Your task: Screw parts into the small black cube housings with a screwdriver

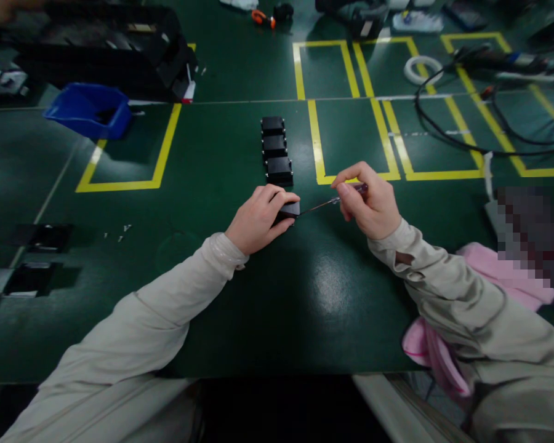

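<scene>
On my feed the black block (pixel 290 210) sits on the green table (pixel 277 295), near the middle, mostly hidden under the left hand (pixel 264 216). I have that hand curled over it, thumb at the near side and fingers across the top. The driver (pixel 335 200) is in the right hand (pixel 372 206), pinched at the handle, with its shaft slanting down and left to the block's right end; whether the tip touches or stops just short, I cannot tell. To do this well, I would press the block flat with the left hand, keep those fingers clear of the right end, and hold the shaft in line with whatever the tip bears on, since a skewed shaft could slip and mark the case. A light, even push should serve better than force. Just far of the left hand, 3 more blocks (pixel 274 145) run away in a column, close enough that I would watch the knuckles against the nearest. Well to the left lie a few small screws (pixel 127 227), clear of both hands; farther off is a blue bin (pixel 85 111), and at right a pink cloth (pixel 484 261) lies by the right sleeve (pixel 447 277).
</scene>
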A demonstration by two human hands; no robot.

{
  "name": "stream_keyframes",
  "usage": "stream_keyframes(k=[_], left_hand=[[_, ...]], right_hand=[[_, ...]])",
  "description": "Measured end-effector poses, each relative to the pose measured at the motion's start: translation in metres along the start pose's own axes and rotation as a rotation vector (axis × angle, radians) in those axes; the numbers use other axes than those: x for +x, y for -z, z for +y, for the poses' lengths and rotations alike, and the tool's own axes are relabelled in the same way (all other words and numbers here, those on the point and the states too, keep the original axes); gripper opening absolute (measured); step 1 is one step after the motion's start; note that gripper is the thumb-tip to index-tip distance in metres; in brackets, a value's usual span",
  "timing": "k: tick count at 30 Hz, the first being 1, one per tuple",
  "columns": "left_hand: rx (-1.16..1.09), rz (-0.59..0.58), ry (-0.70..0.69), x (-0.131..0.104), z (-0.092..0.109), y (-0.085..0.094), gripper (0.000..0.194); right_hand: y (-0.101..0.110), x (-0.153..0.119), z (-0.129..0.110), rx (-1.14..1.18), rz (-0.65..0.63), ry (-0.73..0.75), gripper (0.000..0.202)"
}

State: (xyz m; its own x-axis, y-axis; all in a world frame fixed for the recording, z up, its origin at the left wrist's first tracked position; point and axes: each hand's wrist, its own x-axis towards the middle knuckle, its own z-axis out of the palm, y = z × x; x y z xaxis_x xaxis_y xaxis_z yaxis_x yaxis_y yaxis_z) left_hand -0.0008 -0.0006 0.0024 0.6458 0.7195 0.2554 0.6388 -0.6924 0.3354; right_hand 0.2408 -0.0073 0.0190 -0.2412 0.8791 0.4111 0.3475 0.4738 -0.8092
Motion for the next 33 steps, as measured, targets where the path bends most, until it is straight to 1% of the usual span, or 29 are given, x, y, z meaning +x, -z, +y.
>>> stream_keyframes(k=[7,25,33], left_hand=[[-0.008,-0.003,0.004,0.0005,-0.0003,-0.0002,0.036],[0.003,-0.002,0.002,0.0001,0.0002,0.0000,0.036],[-0.004,-0.002,0.005,0.0001,0.0000,0.0003,0.036]], right_hand=[[-0.0008,-0.0008,0.0032,0.006,0.013,0.035,0.016],[-0.0001,0.0005,-0.0007,-0.029,0.014,0.030,0.014],[-0.0003,-0.0007,0.0015,0.008,-0.003,0.038,0.014]])
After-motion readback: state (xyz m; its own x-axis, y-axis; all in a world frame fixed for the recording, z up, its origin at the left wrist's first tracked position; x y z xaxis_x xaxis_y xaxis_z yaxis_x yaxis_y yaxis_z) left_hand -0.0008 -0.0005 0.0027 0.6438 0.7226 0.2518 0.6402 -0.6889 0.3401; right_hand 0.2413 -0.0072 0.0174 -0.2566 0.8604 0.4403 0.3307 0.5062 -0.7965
